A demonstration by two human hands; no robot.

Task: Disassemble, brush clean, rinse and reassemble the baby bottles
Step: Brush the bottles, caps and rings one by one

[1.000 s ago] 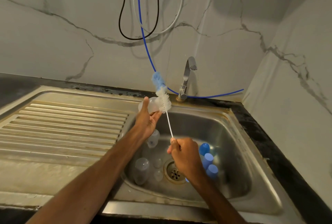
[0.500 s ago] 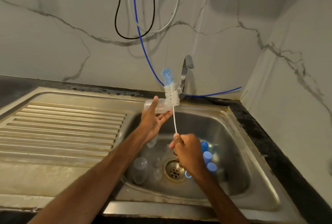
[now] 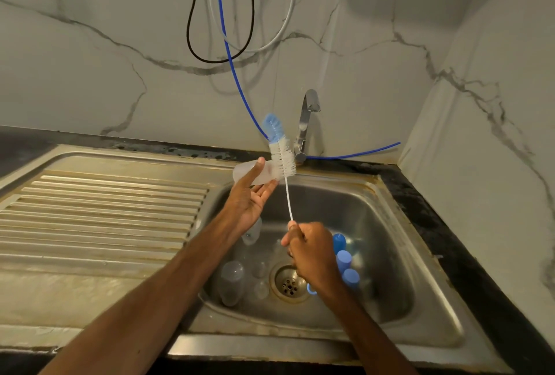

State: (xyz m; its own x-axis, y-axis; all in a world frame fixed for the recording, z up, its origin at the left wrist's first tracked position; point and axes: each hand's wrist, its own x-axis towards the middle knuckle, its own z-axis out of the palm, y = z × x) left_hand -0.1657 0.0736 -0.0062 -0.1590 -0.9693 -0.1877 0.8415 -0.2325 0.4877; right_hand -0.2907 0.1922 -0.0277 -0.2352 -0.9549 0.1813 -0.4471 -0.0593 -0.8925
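One bottle (image 3: 242,172), left hand (image 3: 250,204), right hand (image 3: 312,252) gripping brush (image 3: 282,160)

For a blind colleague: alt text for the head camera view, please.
Over a steel sink, the left hand holds a clear plastic baby bottle sideways while the right hand holds a white-and-blue bottle brush at its end. Blue caps lie in the sink.

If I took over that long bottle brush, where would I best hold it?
Probably by the thin stem of the bottle brush, at its bare lower end, coming from below, as the right hand pinches it. Bristles fill the upper end, by the bottle that the left hand holds.
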